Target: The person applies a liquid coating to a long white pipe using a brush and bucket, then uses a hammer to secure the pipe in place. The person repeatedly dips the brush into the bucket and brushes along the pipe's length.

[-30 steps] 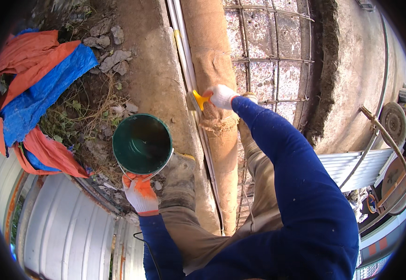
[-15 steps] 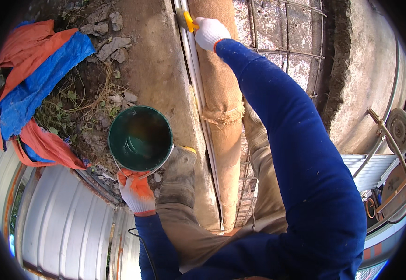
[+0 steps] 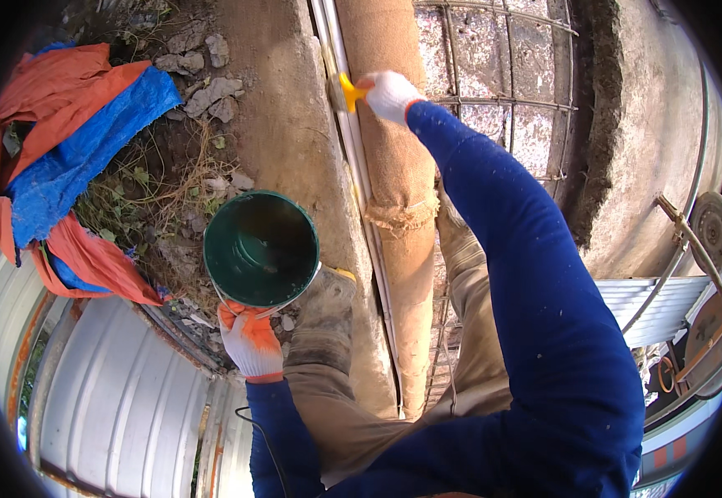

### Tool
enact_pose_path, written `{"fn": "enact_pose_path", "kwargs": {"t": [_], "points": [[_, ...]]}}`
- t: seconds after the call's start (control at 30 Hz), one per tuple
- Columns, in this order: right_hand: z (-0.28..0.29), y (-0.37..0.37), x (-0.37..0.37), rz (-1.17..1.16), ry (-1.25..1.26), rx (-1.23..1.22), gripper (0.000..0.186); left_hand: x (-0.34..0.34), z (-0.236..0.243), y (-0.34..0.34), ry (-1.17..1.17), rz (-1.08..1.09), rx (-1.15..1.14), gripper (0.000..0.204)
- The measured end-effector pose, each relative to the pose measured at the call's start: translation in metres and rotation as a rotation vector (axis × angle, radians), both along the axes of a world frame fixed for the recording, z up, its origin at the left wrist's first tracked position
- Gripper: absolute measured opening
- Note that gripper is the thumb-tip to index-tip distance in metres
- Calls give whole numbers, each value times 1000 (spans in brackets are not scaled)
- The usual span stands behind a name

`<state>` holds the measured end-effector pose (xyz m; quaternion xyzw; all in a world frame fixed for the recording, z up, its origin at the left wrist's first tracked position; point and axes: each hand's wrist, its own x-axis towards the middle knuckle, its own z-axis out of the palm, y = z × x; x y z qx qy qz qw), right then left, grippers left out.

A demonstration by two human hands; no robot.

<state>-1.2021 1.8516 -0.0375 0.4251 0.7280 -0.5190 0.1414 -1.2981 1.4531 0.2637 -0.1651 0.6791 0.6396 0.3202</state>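
In a white glove, my right hand is closed on the yellow handle of a paintbrush. The brush's bristle end lies against a narrow pale metal strip, which runs between a concrete ledge and a long roll wrapped in burlap. My left hand, gloved in white with orange on the fingers, grips the near side of a dark green bucket by its wire handle. Some murky liquid seems to be inside the bucket. It hangs over the ledge's left side, beside my boot.
Orange and blue tarp lies crumpled at the left, near broken concrete pieces and dry vines. Corrugated metal sheets stand at the lower left. Steel rebar mesh spans the space right of the roll, next to a rough concrete edge.
My right hand has drawn the brush nearer to me along the metal strip. The bucket stays in my left hand, with the view shifted slightly.
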Motion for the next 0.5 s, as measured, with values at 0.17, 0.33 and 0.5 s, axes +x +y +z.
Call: {"fn": "enact_pose_path", "kwargs": {"t": [0.17,0.33,0.5], "points": [[-9,28,-45,-363,143,101,41,7,2,6,29,96,-62,24],[-50,-61,15,-289,53,18,38,-1,-1,-7,-41,4,24,25],[-22,-123,60,-39,-20,-129,39,0,0,4,-26,2,-45,25]]}}
